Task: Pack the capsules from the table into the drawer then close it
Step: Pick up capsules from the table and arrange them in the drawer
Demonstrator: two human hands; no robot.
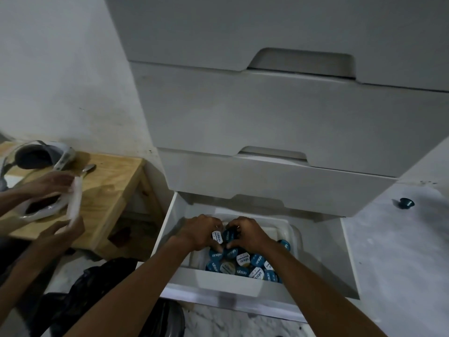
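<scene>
The bottom drawer [218, 285] of a white chest stands pulled open. Inside it a white tray [292, 229] holds several blue and white capsules [243, 263]. Both my hands are down in the drawer over the pile. My left hand [196, 231] grips capsules with curled fingers, a white-labelled one showing at its fingertips. My right hand [247, 233] curls round dark blue capsules right beside it. One dark capsule [404, 203] lies alone on the floor to the right of the chest.
Closed white drawers [279, 122] rise above the open one. At the left is a low wooden table [114, 181] with a spoon [88, 169]; another person's hands [60, 203] hold a white object over it. A black bag [97, 288] lies on the floor.
</scene>
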